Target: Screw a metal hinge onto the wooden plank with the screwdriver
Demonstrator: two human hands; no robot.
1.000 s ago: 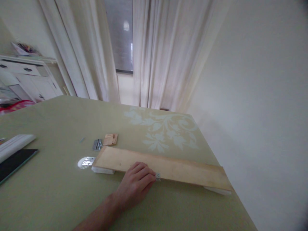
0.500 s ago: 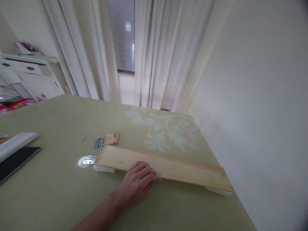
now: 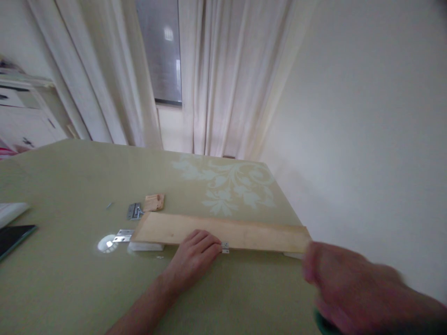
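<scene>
A long pale wooden board (image 3: pixel 258 235) lies flat on white blocks, one white block (image 3: pixel 148 246) showing under its left end. At the middle of its front edge, my left hand (image 3: pixel 197 253) pinches a small metal hinge (image 3: pixel 225 247) against the wood, fingers together. My right hand (image 3: pixel 349 279) is a blurred fist, closer to the camera, in front of the board's right end. A dark green thing (image 3: pixel 326 323) shows below that fist; its kind is hidden. Another metal hinge (image 3: pixel 123 236) sticks out from the board's left end.
Behind the board's left end lie a hinge with screws (image 3: pixel 134 211), a small wooden piece (image 3: pixel 154 202) and a loose screw or nail (image 3: pixel 110 205). A dark flat panel (image 3: pixel 16 239) is at far left. The green table (image 3: pixel 77 177) ends near the wall at right.
My right hand has come into view from the right. My left hand stays at the hinge on the board's front edge. The camera view has shifted slightly to the right.
</scene>
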